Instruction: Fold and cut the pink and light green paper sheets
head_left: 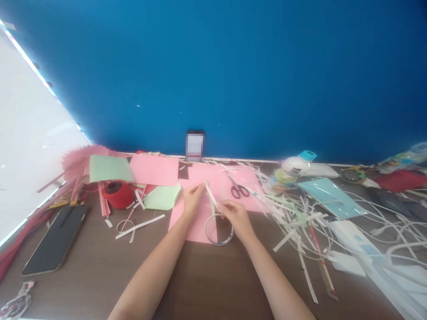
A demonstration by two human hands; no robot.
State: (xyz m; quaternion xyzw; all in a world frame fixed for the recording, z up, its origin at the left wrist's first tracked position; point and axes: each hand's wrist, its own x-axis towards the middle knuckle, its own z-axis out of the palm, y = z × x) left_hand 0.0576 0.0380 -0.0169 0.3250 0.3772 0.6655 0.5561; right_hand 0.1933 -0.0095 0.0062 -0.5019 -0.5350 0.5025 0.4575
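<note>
Just slim paper strip (211, 194) between hands (193, 200) (238, 218)

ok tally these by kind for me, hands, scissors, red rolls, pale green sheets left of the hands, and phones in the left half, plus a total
Hands: 2 (left hand, right hand)
Scissors: 1
Red roll: 1
Green sheets: 2 (upper sheet, lower sheet)
Phones: 2 (flat phone, upright phone)
Total: 8

The left forearm (154, 266) and right forearm (275, 280) slant inward from the bottom edge; just below the frame's centre, left hand (192, 198) and right hand (238, 218) both pinch, the left higher.
</note>
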